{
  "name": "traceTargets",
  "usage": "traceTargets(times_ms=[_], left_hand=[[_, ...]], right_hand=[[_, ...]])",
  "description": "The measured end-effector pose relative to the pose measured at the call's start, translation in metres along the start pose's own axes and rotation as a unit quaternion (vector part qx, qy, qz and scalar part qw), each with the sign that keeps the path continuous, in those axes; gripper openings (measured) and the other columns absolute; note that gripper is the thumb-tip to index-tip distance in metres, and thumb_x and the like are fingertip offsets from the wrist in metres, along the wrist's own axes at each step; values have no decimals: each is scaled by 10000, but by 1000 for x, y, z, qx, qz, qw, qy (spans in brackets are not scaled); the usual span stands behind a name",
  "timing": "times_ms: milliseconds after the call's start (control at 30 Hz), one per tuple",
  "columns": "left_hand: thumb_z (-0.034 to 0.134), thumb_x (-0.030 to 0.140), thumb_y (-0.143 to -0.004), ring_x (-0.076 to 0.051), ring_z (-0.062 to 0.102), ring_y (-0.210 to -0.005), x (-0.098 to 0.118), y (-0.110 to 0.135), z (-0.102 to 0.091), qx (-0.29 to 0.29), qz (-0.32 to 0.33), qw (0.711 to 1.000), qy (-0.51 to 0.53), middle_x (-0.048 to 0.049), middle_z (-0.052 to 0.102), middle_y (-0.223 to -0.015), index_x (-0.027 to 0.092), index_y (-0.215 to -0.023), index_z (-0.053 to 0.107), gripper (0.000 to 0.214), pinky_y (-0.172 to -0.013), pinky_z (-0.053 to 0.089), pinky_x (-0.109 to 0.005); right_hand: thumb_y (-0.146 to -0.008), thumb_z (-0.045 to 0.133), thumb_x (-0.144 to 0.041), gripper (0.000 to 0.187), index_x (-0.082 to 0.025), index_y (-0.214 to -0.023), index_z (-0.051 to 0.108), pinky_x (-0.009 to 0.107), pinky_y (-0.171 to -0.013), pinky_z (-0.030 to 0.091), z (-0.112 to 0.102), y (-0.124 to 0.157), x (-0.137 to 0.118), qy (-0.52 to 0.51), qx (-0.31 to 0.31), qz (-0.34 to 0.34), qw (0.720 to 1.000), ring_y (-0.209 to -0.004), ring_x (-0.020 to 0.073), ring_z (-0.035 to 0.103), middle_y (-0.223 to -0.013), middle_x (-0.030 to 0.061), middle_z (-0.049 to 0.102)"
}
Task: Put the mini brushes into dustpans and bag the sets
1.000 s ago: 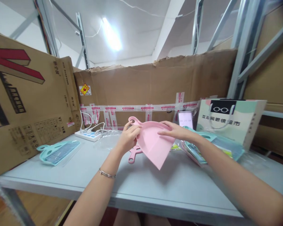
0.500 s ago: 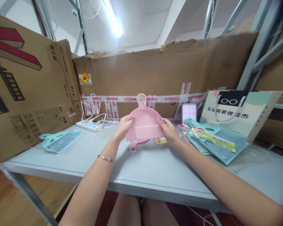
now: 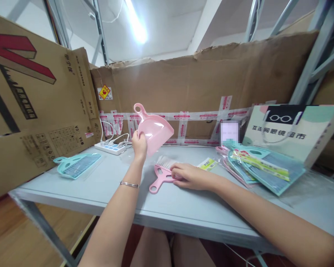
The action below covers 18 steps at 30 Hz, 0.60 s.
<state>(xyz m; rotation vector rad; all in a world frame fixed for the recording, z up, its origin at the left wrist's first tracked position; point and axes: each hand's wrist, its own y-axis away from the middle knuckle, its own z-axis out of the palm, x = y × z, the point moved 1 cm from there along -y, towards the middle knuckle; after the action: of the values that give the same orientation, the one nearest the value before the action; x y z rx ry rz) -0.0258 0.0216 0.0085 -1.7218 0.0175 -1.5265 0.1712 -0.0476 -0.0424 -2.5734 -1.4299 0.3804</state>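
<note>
My left hand (image 3: 140, 146) is closed on the side edge of a pink dustpan (image 3: 156, 131), holding it tilted above the table with its looped handle up. On the table lies a pink hand brush (image 3: 161, 177) with white bristles pointing away from me and its handle toward me. Curled fingers of my right hand (image 3: 190, 176) grip the brush's right end; the fingertips are partly hidden. Just behind that hand, a green and yellow label card (image 3: 208, 164) lies flat.
Left on the grey table (image 3: 114, 193) is a teal dustpan and brush set (image 3: 78, 165). A white power strip (image 3: 110, 148) stands behind it. At right, wrapped teal sets (image 3: 267, 167) lie before a paper bag (image 3: 289, 129). Cardboard (image 3: 161, 85) walls the back.
My right hand has let go of the dustpan and moved down onto the brush. My left hand has carried the dustpan leftward and tilted it.
</note>
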Motion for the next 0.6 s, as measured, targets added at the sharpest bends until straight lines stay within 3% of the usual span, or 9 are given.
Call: traceTargets(times_ms=[133, 233, 300, 400, 467, 600], left_hand=[[380, 140, -779, -183, 526, -1080, 3, 9, 5, -118, 88, 987, -61, -62, 604, -1153, 160, -1112, 573, 385, -958, 372, -299], [413, 159, -791, -186, 500, -1140, 4, 16, 12, -235, 99, 965, -60, -60, 582, -1215, 167, -1134, 584, 383, -1003, 344, -309], [441, 233, -814, -206, 527, -1106, 6, 21, 16, -313, 79, 946, -14, -71, 608, -1176, 156, -1098, 614, 342, -974, 379, -326], [473, 371, -828, -232, 558, -1058, 13, 32, 19, -391, 31, 918, 59, -73, 630, -1137, 165, -1088, 629, 366, -917, 424, -345], [473, 432, -829, -233, 539, -1091, 19, 40, 21, -413, 11, 907, 86, -75, 610, -1174, 173, -1094, 626, 401, -932, 409, -342], [566, 417, -780, -228, 513, -1118, 27, 51, 25, -447, 17, 890, 89, -85, 578, -1214, 170, -1134, 587, 432, -947, 384, -330]], right_hand=[[-717, 535, -189, 33, -175, -737, 557, 288, -653, 412, 0, -3, -6, 34, 29, -44, 998, -723, 162, 512, -855, 71, 584], [-806, 492, -258, 108, -186, -803, 573, 271, -648, 409, -8, -3, -6, -41, 131, -33, 990, -711, 151, 535, -817, 45, 614], [-861, 437, -318, 196, -197, -845, 591, 260, -655, 412, -18, -1, -2, -112, 254, 31, 960, -696, 140, 553, -779, 20, 630], [-853, 464, -379, 232, -201, -843, 613, 262, -655, 417, -32, 6, 8, -159, 412, 144, 886, -678, 143, 558, -746, 7, 627], [-830, 505, -384, 213, -201, -821, 613, 276, -689, 423, -37, 9, 14, -142, 474, 172, 852, -721, 154, 556, -760, 16, 608], [-808, 532, -376, 189, -195, -778, 572, 319, -753, 425, -32, 10, 27, -82, 542, 189, 815, -785, 168, 522, -796, 28, 516]])
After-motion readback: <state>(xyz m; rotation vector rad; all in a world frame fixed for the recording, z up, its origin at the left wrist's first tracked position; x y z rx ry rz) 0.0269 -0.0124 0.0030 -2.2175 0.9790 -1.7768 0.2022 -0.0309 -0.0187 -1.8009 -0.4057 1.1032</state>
